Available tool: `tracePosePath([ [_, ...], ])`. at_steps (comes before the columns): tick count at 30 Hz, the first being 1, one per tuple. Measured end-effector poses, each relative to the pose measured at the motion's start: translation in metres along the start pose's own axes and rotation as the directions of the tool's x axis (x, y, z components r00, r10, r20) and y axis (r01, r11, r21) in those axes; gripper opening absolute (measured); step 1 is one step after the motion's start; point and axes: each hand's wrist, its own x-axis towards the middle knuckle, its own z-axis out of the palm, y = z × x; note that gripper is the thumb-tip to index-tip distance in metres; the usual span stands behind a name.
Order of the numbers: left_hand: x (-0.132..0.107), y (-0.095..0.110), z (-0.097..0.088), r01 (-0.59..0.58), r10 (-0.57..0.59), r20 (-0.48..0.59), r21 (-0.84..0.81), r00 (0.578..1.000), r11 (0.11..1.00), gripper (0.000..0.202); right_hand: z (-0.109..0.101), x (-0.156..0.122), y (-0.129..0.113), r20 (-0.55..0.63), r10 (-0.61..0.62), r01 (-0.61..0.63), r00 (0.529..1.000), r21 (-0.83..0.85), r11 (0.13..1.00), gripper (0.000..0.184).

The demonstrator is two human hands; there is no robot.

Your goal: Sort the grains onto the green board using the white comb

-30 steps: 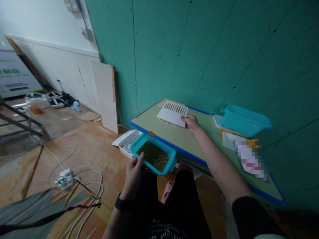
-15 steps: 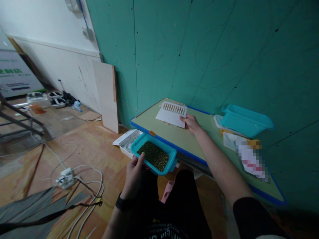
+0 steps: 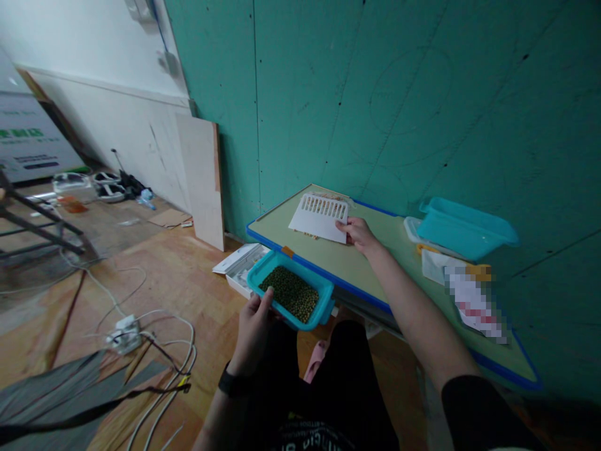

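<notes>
My left hand [image 3: 255, 319] grips the near rim of a turquoise plastic tub [image 3: 323, 308], thumb over the edge. Green beans [image 3: 287, 289] and some paler, tan ones cover its bottom. The tub is held just below the table's front edge. Over the tabletop, my right hand [image 3: 359, 234] pinches the right corner of a white slotted card [image 3: 317, 225], its row of slots along the far side. Small tan beans [image 3: 310, 235] peek out below the card's near edge, and more lie beyond it. How many lie under the card is hidden.
On the right of the blue-edged table [image 3: 375, 275] stand another turquoise tub [image 3: 464, 228], an orange-handled item [image 3: 477, 272] and a bag with a blurred print [image 3: 474, 307]. A white box [image 3: 239, 275] sits under the left edge. Cables and a power strip [image 3: 126, 335] lie on the floor.
My right hand has drawn the slotted card slightly left and toward me; more tan beans now show at its near edge. The left hand and the tub have stayed in place.
</notes>
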Motion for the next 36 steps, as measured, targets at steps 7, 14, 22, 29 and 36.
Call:
tracePosePath([
  [7, 0.001, 0.0, -0.001, 0.021, -0.02, 0.037, -0.023, 0.999, 1.0, 0.046, 0.002, -0.004, -0.003, -0.003, 0.01, -0.01, 1.0, 0.014, 1.0, 0.022],
  [14, 0.002, -0.001, -0.001, 0.026, -0.026, 0.02, -0.031, 0.999, 0.999, 0.046, 0.003, -0.008, -0.005, -0.031, 0.024, -0.022, 0.999, 0.048, 0.999, 0.014],
  [22, 0.002, 0.0, -0.001, 0.014, -0.014, 0.01, -0.019, 1.0, 1.0, 0.047, 0.002, -0.005, -0.002, -0.043, 0.018, -0.017, 0.999, 0.014, 1.0, 0.022],
  [29, 0.002, -0.001, -0.002, -0.004, 0.004, 0.015, -0.006, 1.0, 1.0, 0.045, 0.003, -0.006, -0.001, 0.002, 0.022, -0.022, 1.0, 0.014, 1.0, 0.027],
  [36, 0.003, -0.003, -0.003, 0.011, -0.01, 0.013, -0.02, 1.0, 1.0, 0.046, 0.005, -0.012, 0.0, 0.026, 0.008, -0.008, 1.0, 0.0, 1.0, 0.031],
])
